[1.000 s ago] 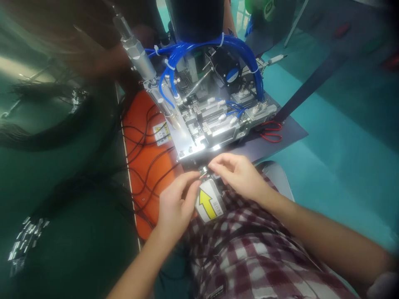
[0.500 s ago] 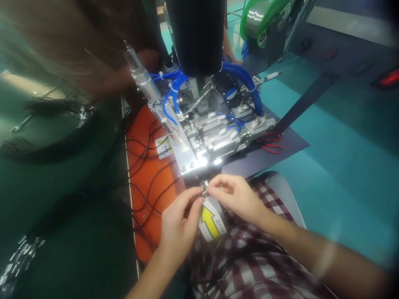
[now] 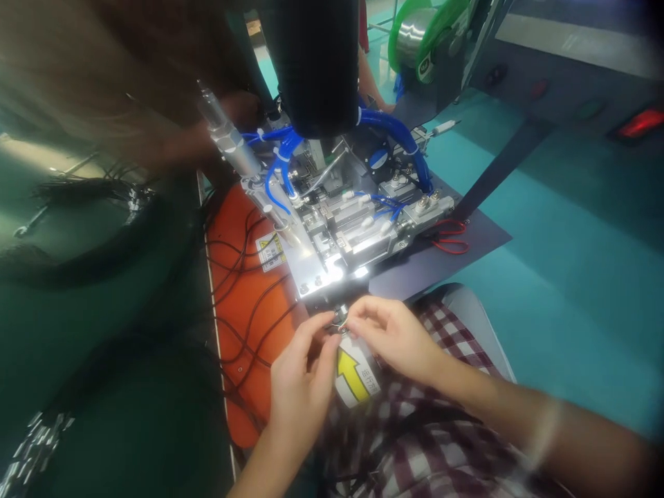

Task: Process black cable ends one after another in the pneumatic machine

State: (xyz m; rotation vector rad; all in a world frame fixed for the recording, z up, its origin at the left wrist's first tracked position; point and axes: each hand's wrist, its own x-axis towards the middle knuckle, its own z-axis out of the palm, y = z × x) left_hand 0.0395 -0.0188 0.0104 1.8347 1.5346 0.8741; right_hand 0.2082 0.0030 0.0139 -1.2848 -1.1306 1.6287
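Note:
Near the machine's front edge, my right hand pinches some very thin wires between thumb and fingertips. They look pale with a touch of red, and are too small to see clearly. From the other side, my left hand brings its curled thumb and forefinger to the same spot; what sits between them is hidden. Just beyond the fingertips is a small metal fitting on the machine. Below them lies a white label with a yellow arrow.
An orange base with loose black cables is on the left. Blue air tubes loop above the machine. Bundled cables with shiny ends lie far left. A green-rimmed wire spool stands behind, and another person's arm reaches in.
The view has shifted slightly. Both hands stay together at the same spot; my left thumb and forefinger look slightly farther apart, and the thin wires show more clearly.

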